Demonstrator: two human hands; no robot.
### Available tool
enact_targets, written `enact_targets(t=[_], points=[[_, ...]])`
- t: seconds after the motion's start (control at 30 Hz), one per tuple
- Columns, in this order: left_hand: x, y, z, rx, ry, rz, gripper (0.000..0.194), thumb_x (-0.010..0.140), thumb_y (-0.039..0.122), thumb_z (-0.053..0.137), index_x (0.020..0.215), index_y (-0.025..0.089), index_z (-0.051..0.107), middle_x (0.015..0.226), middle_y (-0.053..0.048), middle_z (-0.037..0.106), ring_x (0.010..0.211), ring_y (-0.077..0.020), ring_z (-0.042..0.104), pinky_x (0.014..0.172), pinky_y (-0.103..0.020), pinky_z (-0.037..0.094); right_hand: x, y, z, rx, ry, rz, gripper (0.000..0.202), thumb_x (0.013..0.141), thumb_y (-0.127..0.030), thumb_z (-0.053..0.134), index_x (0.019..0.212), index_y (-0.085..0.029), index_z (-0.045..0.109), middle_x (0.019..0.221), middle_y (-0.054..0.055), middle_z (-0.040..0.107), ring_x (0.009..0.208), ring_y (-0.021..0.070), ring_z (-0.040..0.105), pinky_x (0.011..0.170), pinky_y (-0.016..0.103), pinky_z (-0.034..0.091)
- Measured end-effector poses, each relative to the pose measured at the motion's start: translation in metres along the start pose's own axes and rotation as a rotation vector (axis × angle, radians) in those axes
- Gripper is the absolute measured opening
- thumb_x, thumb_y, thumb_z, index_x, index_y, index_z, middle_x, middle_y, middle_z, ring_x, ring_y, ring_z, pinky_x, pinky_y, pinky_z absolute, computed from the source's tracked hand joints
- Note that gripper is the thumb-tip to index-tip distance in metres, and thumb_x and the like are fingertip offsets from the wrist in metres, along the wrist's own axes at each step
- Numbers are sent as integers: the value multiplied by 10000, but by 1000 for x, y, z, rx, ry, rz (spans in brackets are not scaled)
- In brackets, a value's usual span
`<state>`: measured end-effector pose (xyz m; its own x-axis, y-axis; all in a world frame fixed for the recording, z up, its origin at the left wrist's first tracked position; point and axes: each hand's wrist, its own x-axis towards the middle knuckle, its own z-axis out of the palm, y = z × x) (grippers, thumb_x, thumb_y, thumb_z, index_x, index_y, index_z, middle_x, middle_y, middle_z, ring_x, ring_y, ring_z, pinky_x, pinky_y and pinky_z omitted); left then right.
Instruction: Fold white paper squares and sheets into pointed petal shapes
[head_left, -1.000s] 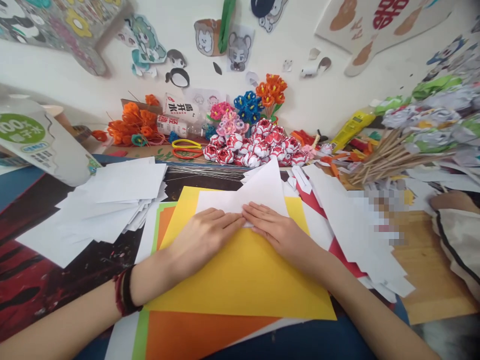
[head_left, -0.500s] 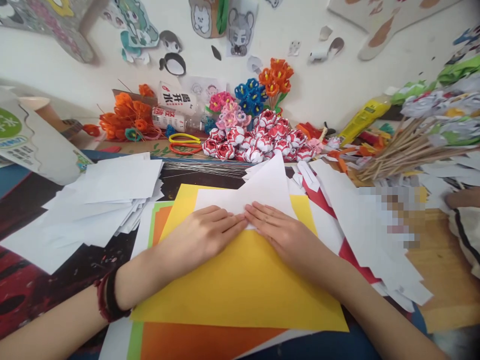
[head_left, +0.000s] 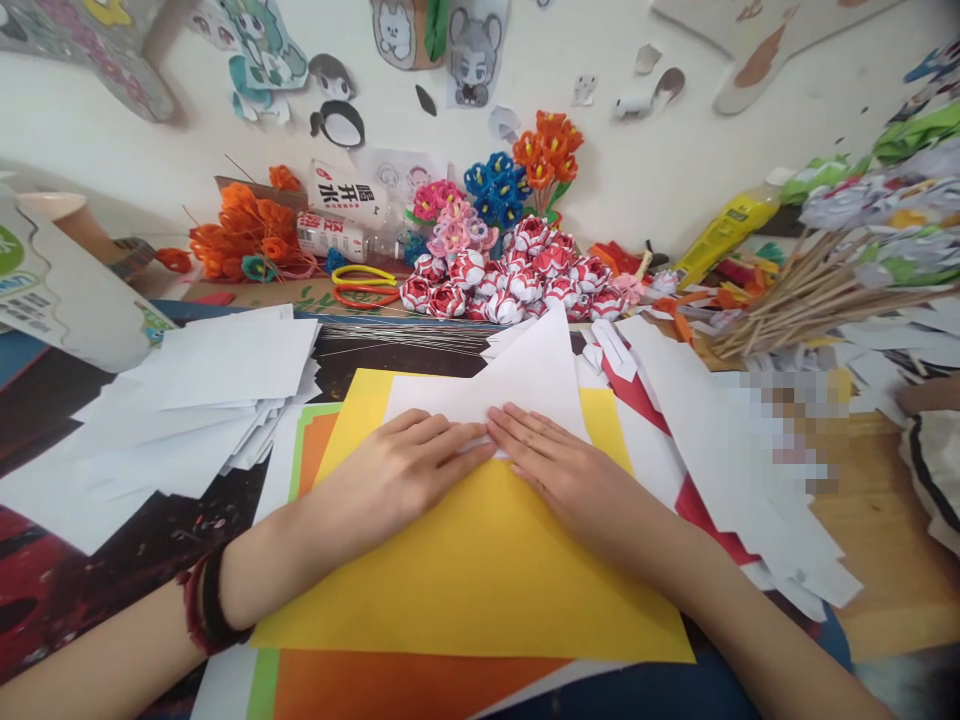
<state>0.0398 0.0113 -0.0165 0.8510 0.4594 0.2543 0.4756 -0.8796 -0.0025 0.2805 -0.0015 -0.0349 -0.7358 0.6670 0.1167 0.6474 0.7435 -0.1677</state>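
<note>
A folded white paper [head_left: 525, 378] lies on a yellow sheet [head_left: 480, 580], its pointed corner toward the wall. My left hand [head_left: 409, 465] rests flat on its near left part, fingers stretched out to the right. From the other side, my right hand [head_left: 559, 460] presses on the paper's near edge with flat fingers, the fingertips of both hands meeting near the middle. Neither hand grips anything. Beneath the yellow sheet are an orange sheet [head_left: 390, 685], a green one and a white one. My hands cover the paper's near edge.
White paper stacks lie at left [head_left: 232, 370] and right [head_left: 720, 450]. Red-and-white paper flowers [head_left: 517, 275] stand behind, beside orange flowers [head_left: 247, 235] and a yellow bottle [head_left: 727, 235]. Sticks with paper flowers [head_left: 802, 280] are at the right. A white container [head_left: 75, 310] leans at the left.
The whole view has shifted slightly, so most things sit a little further left. Both hands stay on the folded paper, with hardly any movement against it.
</note>
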Motion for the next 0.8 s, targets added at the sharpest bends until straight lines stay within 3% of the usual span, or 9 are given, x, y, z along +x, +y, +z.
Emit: enact_targets(t=[0.23,0.37,0.43,0.63,0.8], points=[[0,-6,3,-187,-19,-168,360,960,172,422,1294,256,531,1288,-44,582,1062,-219,523,906,-393,423,0,-1,-1,13,4,15,478,987,-144,294,1461,-89,313,1517,95,285,1424,189,214,1168,401,297],[14,-21,0,-176,-8,-246,317,966,217,427,1247,230,573,1259,-44,606,1120,-213,525,931,-389,418,-1,-1,0,20,19,14,475,984,-142,289,1454,-89,330,1516,97,287,1423,191,221,1169,405,293],[26,-32,2,-151,-23,-213,327,963,273,446,1261,218,567,1283,-55,600,1146,-229,525,933,-397,421,-2,-3,1,10,31,16,475,982,-133,275,1449,-83,340,1518,103,282,1424,199,216,1170,416,286],[50,-62,16,-234,-98,95,447,975,374,407,1396,229,445,1421,-58,495,1327,-213,414,1094,-371,324,-3,-13,-2,12,28,91,503,976,-143,280,1476,-89,280,1530,109,247,1434,201,176,1173,434,270],[49,-66,21,-225,-97,137,466,996,350,350,1445,230,365,1458,-46,445,1361,-199,370,1102,-371,316,-22,-6,-9,72,39,164,512,968,-149,309,1479,-158,294,1530,60,271,1434,184,182,1173,447,268]])
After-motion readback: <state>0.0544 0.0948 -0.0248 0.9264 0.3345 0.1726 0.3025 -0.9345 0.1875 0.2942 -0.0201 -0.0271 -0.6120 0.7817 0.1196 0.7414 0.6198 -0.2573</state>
